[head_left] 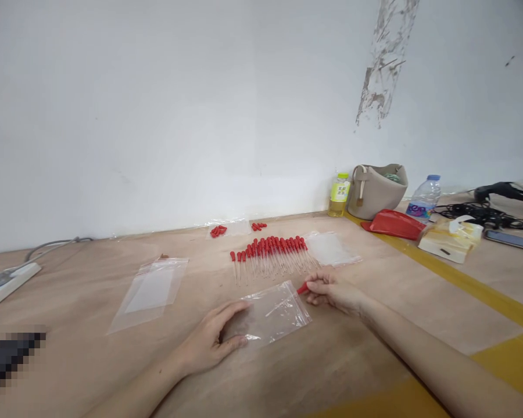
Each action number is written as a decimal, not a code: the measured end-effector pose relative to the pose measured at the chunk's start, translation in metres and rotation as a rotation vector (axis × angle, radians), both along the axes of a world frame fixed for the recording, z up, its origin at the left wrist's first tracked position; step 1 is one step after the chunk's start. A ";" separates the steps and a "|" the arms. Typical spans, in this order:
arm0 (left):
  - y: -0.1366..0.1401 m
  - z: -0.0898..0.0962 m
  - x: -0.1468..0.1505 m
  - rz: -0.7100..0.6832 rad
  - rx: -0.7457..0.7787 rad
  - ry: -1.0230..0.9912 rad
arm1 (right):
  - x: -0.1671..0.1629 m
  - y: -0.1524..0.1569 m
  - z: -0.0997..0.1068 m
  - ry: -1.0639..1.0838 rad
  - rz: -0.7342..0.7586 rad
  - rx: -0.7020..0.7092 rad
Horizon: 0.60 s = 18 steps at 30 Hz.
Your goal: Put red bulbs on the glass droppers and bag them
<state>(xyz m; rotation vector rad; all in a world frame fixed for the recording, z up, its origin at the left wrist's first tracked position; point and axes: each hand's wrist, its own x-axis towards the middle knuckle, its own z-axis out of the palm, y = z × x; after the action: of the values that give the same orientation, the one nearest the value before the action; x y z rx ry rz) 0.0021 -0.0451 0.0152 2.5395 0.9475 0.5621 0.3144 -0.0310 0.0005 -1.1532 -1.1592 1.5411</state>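
Note:
My right hand (330, 290) pinches a red rubber bulb (303, 287) beside the right end of a clear zip bag (272, 316). Whether a glass tube is attached to that bulb is hidden by the fingers. My left hand (215, 335) rests at the bag's left end, thumb and fingers spread apart and touching the plastic. Behind the bag, several glass droppers (272, 255) with red bulbs lie in a row, bulbs pointing to the wall. Farther back are loose red bulbs (218, 231) on clear plastic, with another small group of red bulbs (258, 226) to their right.
Flat plastic bags (154, 290) lie left, and another bag (333, 248) lies right of the droppers. Along the right stand a tea bottle (339, 196), a grey bag (377, 191), a red pouch (394, 225), a water bottle (425, 200) and a tissue pack (448, 241). A power strip (13, 284) sits left.

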 end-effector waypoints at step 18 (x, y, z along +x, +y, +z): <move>0.006 -0.004 0.004 -0.032 -0.024 -0.039 | -0.002 0.000 0.003 -0.526 0.107 0.410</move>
<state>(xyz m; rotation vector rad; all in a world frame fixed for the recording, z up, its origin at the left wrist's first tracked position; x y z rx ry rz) 0.0061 -0.0391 0.0112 2.5081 0.8926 0.5854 0.3125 -0.0307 0.0032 -1.2569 -1.8124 1.0193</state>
